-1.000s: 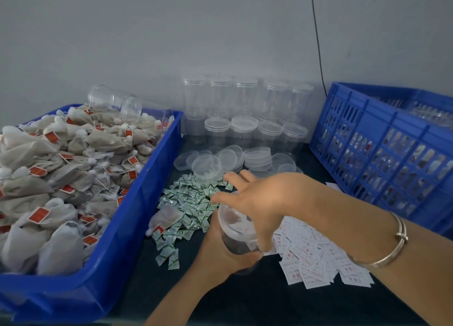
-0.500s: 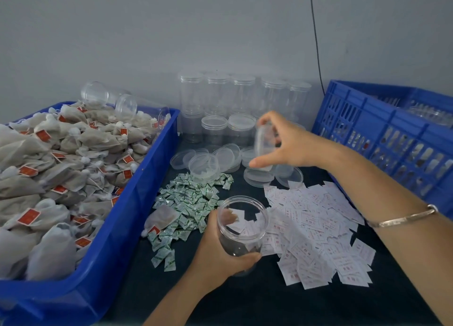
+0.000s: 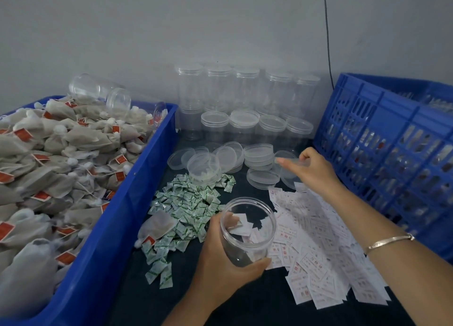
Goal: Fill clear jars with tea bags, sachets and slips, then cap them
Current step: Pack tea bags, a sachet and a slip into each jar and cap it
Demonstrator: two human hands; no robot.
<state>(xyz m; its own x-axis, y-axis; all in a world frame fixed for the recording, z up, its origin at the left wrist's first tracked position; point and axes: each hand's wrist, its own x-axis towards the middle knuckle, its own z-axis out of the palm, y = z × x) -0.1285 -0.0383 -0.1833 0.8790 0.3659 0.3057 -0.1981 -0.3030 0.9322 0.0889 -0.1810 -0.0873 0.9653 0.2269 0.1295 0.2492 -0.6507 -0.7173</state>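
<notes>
My left hand (image 3: 220, 259) grips an uncapped clear jar (image 3: 247, 230) just above the dark table, at the centre front. At least one white slip lies inside it. My right hand (image 3: 312, 170) reaches back to the loose clear lids (image 3: 259, 154) and pinches one lid (image 3: 288, 161) held flat over them. Green sachets (image 3: 186, 210) are heaped left of the jar. White slips (image 3: 318, 252) spread out to its right. Tea bags (image 3: 61, 166) with red tags fill the blue bin (image 3: 137, 191) on the left.
Empty clear jars (image 3: 245, 93), some stacked, stand along the back wall. A blue slotted crate (image 3: 392, 154) stands at the right. One clear jar (image 3: 98, 90) lies on the tea bags. A single tea bag (image 3: 159, 225) rests on the table by the sachets.
My right hand left the jar's mouth with a clear lid, lifted it, then lowered it flat toward the loose lids at the back. My left hand kept the jar in place.
</notes>
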